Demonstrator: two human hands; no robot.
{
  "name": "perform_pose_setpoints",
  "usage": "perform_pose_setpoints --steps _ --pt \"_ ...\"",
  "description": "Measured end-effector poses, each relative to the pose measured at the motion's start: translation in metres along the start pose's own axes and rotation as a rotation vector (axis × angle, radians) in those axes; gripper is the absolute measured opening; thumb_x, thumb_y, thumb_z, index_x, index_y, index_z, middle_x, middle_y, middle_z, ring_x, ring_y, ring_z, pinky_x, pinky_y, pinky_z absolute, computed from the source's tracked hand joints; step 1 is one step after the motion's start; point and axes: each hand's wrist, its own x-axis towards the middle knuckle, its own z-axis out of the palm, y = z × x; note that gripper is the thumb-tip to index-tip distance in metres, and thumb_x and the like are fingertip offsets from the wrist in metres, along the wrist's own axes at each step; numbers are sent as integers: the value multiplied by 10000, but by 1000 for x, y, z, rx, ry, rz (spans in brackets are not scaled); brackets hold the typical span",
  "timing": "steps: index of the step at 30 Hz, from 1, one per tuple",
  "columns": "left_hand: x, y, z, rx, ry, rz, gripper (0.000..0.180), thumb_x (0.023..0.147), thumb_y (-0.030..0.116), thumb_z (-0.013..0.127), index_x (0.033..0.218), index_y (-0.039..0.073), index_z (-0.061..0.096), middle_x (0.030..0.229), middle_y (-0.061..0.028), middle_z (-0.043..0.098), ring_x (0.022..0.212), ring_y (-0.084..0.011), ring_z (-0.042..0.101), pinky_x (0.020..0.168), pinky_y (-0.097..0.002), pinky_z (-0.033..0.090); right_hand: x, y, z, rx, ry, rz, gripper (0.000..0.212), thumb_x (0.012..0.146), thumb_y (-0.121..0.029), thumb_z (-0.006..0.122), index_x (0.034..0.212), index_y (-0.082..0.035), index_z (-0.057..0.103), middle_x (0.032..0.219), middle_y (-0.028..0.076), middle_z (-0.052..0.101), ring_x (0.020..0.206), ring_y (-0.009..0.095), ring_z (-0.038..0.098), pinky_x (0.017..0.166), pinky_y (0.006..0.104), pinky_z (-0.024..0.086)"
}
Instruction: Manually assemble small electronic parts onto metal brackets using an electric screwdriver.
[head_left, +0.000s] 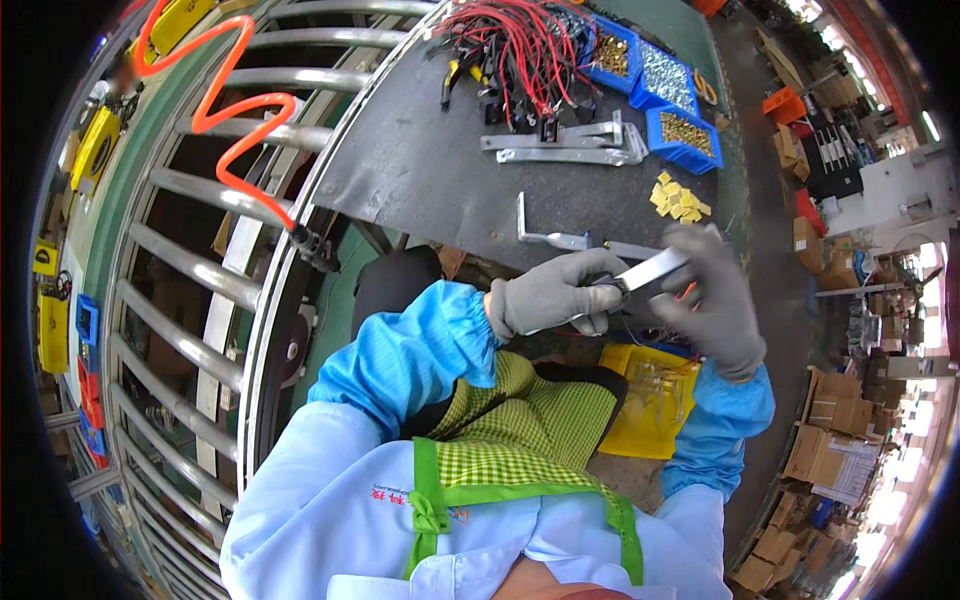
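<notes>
1. Metal strip point(655, 269): its nearer end is pinched by the fingers of the left hand point(558, 293).
2. Right hand point(712, 305): blurred, fingers curled by the far end; I cannot tell whether they grip.
3. Long axis slants rightward and forward, near the worktop point(400, 170).
4. Step looks like two-handed handling, calling next for a steady left pinch.

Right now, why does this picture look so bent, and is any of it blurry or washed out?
In the head view, the fisheye lens bows the metal rollers; in that same view, the gloved right hand is blurred while the gloved left hand looks crisper, and the bright patches near the right rim glare to white.
</notes>
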Motion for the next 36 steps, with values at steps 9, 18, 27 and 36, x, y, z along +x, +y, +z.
perform_pose_setpoints --steps 9,18,27,36 --pt "-1 10 -3 -206 -37 83 506 922 329 668 1289 44 467 1035 -47 580 760 -93 593 641 -229 491 127 192 -80 -308 479 104 392 845 -209 647 1209 -70 603 1112 166 682 991 273 679 858 378 527" --pt "2 -1 8 -328 -684 -123 589 938 412 630 1284 -29 450 935 -69 579 690 -113 580 563 -248 444 235 230 -87 -937 130 443 323 846 -161 589 1160 -140 665 1113 161 678 1028 346 650 892 438 519" --pt "13 5 2 -279 -276 -114 491 955 337 617 1312 39 459 1057 -52 580 732 -84 579 587 -225 458 225 241 -88 -1071 270 281 255 877 -110 510 1101 -103 629 1041 171 654 988 362 651 804 476 533" --pt "27 0 -11 88 380 63 314 991 228 565 1252 65 504 895 -1 579 679 -42 566 561 -190 460 84 80 -17 381 771 -133 351 902 40 545 1245 26 470 992 86 598 889 150 643 769 277 544"
